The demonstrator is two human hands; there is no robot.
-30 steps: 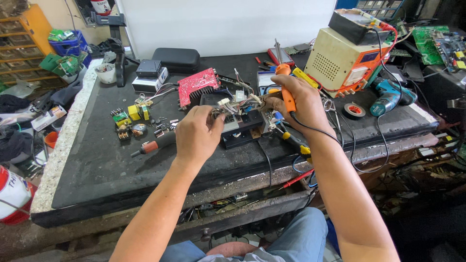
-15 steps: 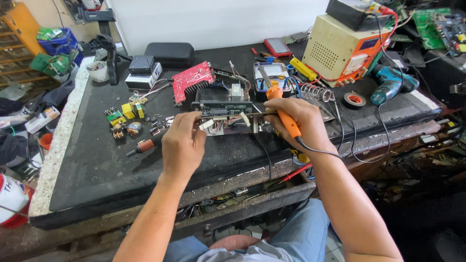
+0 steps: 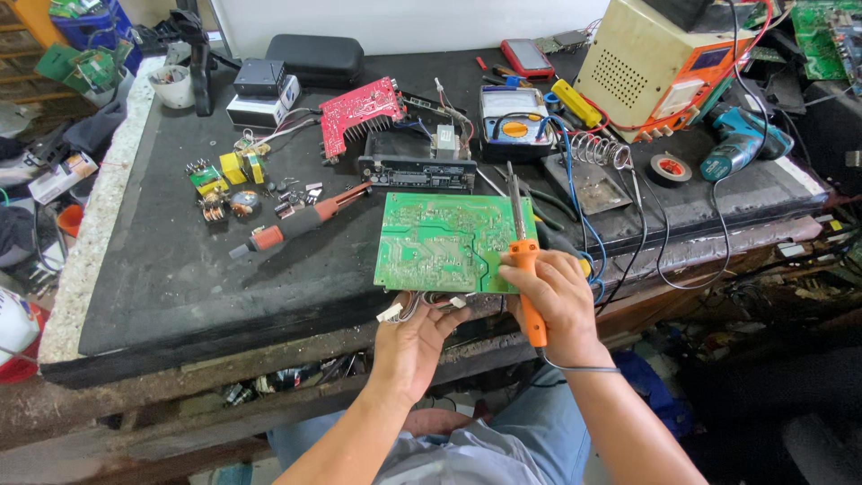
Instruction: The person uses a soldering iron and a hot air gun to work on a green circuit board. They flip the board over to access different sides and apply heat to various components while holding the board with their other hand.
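Note:
A green circuit board [image 3: 442, 241] lies solder side up near the front edge of the dark workbench [image 3: 180, 278]. My left hand [image 3: 415, 339] grips its near edge from below, where white connectors and wires hang. My right hand [image 3: 555, 298] is closed around the orange handle of a soldering iron [image 3: 521, 251]. The iron's metal tip points away from me, past the board's right edge.
Behind the board sit a black unit [image 3: 417, 162], a red circuit board [image 3: 361, 111] and a multimeter [image 3: 512, 115]. A red-handled screwdriver [image 3: 301, 220] and small parts [image 3: 224, 184] lie to the left. A cream power supply [image 3: 660, 63], a coil stand [image 3: 594, 151] and a teal drill [image 3: 741, 144] stand right.
The board has been turned over, solder side up, and brought down to the front edge. Both hands have drawn back toward me; the iron now points away across the board.

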